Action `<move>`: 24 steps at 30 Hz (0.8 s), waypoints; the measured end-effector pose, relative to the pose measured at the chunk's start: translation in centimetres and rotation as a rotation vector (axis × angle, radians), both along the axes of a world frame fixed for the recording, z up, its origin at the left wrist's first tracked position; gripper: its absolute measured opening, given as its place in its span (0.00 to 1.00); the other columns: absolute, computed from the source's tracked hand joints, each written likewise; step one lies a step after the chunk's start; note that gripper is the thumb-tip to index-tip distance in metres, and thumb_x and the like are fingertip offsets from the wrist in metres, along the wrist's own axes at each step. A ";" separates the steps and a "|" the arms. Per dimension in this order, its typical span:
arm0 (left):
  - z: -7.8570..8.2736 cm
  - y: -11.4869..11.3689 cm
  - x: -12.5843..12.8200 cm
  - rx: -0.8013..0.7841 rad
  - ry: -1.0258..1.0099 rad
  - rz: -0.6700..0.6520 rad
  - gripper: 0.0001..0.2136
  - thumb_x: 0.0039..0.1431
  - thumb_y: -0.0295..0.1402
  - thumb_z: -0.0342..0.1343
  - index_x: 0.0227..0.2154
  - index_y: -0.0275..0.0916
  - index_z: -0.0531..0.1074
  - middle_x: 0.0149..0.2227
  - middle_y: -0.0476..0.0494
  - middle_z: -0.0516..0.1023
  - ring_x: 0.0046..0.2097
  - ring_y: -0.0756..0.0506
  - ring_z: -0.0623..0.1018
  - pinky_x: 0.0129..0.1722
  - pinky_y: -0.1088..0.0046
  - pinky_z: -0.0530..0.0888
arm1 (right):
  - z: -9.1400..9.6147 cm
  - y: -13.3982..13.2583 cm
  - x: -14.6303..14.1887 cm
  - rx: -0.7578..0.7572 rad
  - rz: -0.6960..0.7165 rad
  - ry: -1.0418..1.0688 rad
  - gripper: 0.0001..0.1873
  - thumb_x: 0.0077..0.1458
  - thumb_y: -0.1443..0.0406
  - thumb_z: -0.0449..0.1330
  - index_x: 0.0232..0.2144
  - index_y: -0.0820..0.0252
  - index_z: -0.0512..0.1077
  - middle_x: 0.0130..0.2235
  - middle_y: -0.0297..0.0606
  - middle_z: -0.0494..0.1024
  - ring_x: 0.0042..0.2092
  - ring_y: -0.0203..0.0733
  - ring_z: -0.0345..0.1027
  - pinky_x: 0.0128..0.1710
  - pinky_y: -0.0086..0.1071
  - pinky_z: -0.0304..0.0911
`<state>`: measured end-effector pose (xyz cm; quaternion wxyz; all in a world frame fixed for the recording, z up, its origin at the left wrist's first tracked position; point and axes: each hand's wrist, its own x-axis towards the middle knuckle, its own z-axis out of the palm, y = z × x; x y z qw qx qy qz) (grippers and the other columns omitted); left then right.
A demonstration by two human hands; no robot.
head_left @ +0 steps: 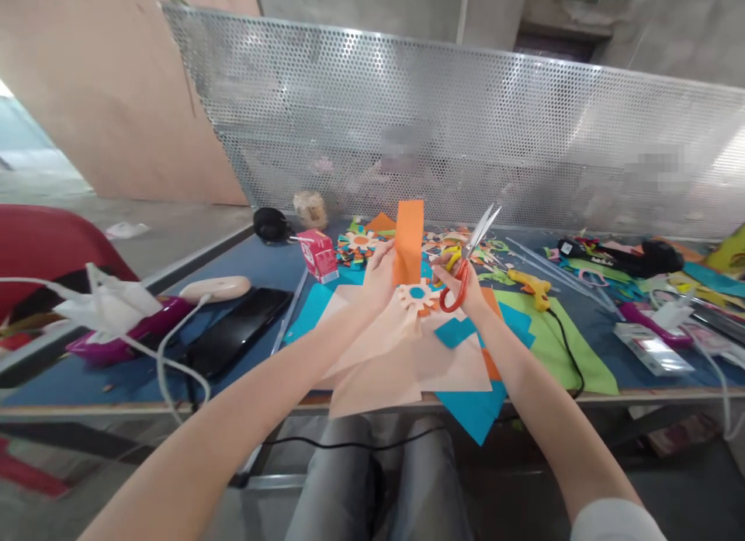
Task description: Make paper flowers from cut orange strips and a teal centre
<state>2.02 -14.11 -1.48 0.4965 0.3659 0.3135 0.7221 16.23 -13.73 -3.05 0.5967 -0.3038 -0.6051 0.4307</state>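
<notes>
Strip (410, 238): upright, pinched in my left hand (380, 274)
Scissors (476, 237): gripped in my right hand (473, 294), tilted upward, strip to that hand's left

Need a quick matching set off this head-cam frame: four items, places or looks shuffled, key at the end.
Column 1
1. orange paper strip
2. glue gun
3. scissors
4. black phone

Column 2
A. lying on the blue tabletop, left of the pink box
B. in the right hand
C. in the left hand
D. yellow, with a black cord

Pairs: 1-C, 2-D, 3-B, 4-A
</notes>
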 end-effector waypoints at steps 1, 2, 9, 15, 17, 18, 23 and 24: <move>-0.4 0.2 0.4 0.030 -0.005 -0.022 0.05 0.46 0.29 0.52 0.27 0.39 0.71 0.31 0.50 0.76 0.34 0.51 0.75 0.36 0.77 0.71 | -0.1 0.0 -0.3 -0.014 -0.021 -0.003 0.19 0.37 0.54 0.65 0.28 0.56 0.61 0.27 0.29 0.68 0.26 0.33 0.64 0.28 0.33 0.65; -0.8 0.3 0.7 0.059 -0.007 -0.041 0.05 0.47 0.29 0.52 0.28 0.39 0.71 0.32 0.50 0.76 0.35 0.51 0.75 0.37 0.76 0.71 | -0.3 0.0 -0.5 -0.024 -0.042 -0.005 0.20 0.36 0.54 0.65 0.27 0.56 0.61 0.27 0.29 0.67 0.27 0.33 0.63 0.29 0.32 0.65; -3.5 -0.7 0.8 0.007 0.004 -0.134 0.14 0.51 0.41 0.53 0.37 0.38 0.69 0.37 0.45 0.76 0.37 0.47 0.76 0.40 0.70 0.72 | -1.0 0.5 -0.8 -0.036 -0.167 -0.127 0.17 0.34 0.60 0.66 0.24 0.56 0.61 0.25 0.28 0.64 0.26 0.33 0.60 0.28 0.31 0.60; -2.9 -0.6 0.0 0.001 0.287 -0.129 0.11 0.48 0.37 0.57 0.32 0.36 0.71 0.35 0.46 0.77 0.36 0.48 0.75 0.37 0.73 0.71 | -0.7 0.0 -1.0 0.007 -0.191 -0.187 0.14 0.37 0.62 0.65 0.22 0.56 0.61 0.23 0.27 0.64 0.26 0.33 0.60 0.30 0.31 0.61; -2.7 -0.2 -0.4 -0.051 0.324 -0.117 0.09 0.47 0.37 0.57 0.29 0.36 0.72 0.31 0.47 0.77 0.33 0.49 0.75 0.34 0.75 0.71 | -0.6 -0.1 -1.1 0.030 -0.218 -0.183 0.14 0.37 0.62 0.65 0.22 0.56 0.61 0.23 0.28 0.64 0.27 0.34 0.61 0.30 0.31 0.61; -2.6 -0.1 -0.6 -0.066 0.336 -0.128 0.09 0.46 0.37 0.58 0.27 0.36 0.73 0.29 0.47 0.77 0.32 0.49 0.75 0.33 0.75 0.71 | -0.6 -0.2 -1.0 0.040 -0.231 -0.177 0.14 0.38 0.62 0.64 0.22 0.56 0.61 0.24 0.28 0.64 0.27 0.34 0.61 0.30 0.32 0.61; -2.1 0.2 -1.4 -0.059 0.302 -0.192 0.09 0.43 0.36 0.61 0.24 0.35 0.74 0.24 0.49 0.75 0.25 0.53 0.70 0.26 0.78 0.66 | -0.3 0.0 -0.4 0.069 -0.264 -0.099 0.13 0.40 0.63 0.64 0.24 0.56 0.61 0.27 0.30 0.67 0.30 0.34 0.64 0.32 0.31 0.62; -1.9 0.2 -1.5 -0.059 0.303 -0.192 0.09 0.43 0.37 0.61 0.23 0.35 0.74 0.22 0.50 0.73 0.23 0.54 0.67 0.24 0.78 0.64 | -0.3 0.1 -0.2 0.066 -0.286 -0.072 0.13 0.40 0.63 0.64 0.24 0.56 0.60 0.27 0.30 0.67 0.30 0.34 0.64 0.31 0.30 0.62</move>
